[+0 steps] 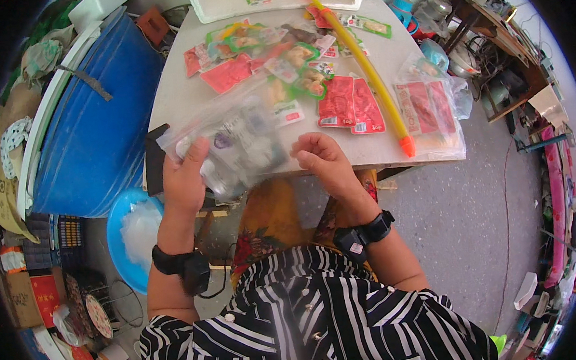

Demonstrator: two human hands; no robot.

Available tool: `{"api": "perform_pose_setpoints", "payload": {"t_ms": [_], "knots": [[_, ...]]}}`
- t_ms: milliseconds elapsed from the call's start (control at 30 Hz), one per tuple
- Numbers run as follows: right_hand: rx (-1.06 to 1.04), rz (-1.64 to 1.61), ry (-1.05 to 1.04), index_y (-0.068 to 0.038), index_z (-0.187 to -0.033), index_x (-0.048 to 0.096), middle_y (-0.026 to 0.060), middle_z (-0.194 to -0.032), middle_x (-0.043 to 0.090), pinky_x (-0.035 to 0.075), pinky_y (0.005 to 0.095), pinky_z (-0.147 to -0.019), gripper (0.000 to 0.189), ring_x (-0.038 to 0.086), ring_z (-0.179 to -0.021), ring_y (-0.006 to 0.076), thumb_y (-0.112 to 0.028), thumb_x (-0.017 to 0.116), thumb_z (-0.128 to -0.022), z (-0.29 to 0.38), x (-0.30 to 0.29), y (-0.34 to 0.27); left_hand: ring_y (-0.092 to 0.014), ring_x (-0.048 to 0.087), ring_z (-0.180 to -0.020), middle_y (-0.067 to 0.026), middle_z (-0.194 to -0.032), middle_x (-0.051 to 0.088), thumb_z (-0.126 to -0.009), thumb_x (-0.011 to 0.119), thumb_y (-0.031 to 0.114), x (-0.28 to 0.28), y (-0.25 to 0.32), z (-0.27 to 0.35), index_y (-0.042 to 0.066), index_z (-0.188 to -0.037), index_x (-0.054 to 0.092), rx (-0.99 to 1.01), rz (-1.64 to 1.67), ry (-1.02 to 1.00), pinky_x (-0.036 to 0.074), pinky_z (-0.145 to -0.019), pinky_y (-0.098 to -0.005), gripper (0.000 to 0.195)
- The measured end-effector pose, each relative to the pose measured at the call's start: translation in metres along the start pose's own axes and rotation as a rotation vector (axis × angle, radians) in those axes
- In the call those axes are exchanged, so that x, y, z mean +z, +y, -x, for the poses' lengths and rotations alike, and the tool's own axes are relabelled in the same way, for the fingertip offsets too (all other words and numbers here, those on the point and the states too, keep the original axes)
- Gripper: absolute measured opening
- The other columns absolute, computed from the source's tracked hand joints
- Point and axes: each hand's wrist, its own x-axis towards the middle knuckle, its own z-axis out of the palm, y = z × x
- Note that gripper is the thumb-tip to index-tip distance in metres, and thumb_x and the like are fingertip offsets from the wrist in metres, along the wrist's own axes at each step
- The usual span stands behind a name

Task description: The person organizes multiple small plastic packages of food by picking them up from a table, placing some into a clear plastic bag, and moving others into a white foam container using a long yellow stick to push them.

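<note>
My left hand (186,178) grips one side of a clear plastic zip bag (247,143) over the near left part of the white table (176,98). Silvery or whitish contents show through it, blurred. Just right of the bag, my right hand (323,161) has its fingers curled; whether it holds anything is unclear. Beyond the bag lie several small food packets, some with green edges (309,81), others red (336,101). A yellow tube with orange ends (365,66) slants across the table. At the right corner rests a clear bag holding red packets (428,109).
A white foam box (200,6) stands at the table's far edge. On the left are a large blue tub (99,116) and a light blue basin (118,257) with clear plastic in it. A cluttered wooden shelf (520,45) stands at right.
</note>
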Motion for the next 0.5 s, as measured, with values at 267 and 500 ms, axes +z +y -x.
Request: {"api": "perform_pose_setpoints", "payload": {"t_ms": [267, 500], "knots": [[0.137, -0.097, -0.507, -0.002, -0.112, 0.043, 0.0039, -0.103, 0.052, 0.039, 0.0260, -0.081, 0.042, 0.048, -0.092, 0.0105, -0.011, 0.059, -0.074, 0.007, 0.013, -0.033, -0.017, 0.053, -0.091, -0.0072, -0.100, 0.054, -0.081, 0.051, 0.013, 0.010, -0.019, 0.006, 0.003, -0.108, 0.046, -0.317, 0.323, -0.071, 0.044, -0.078, -0.0317, 0.029], [0.230, -0.056, -0.298, -0.001, -0.109, 0.045, 0.0020, -0.097, 0.055, 0.040, 0.0248, -0.078, 0.034, 0.050, -0.087, 0.0093, -0.010, 0.054, -0.077, 0.010, 0.012, -0.023, -0.018, 0.050, -0.095, -0.0074, -0.105, 0.051, -0.079, 0.054, 0.014, 0.010, -0.026, 0.005, 0.002, -0.112, 0.042, -0.416, 0.344, -0.163, 0.041, -0.082, -0.0332, 0.037]]}}
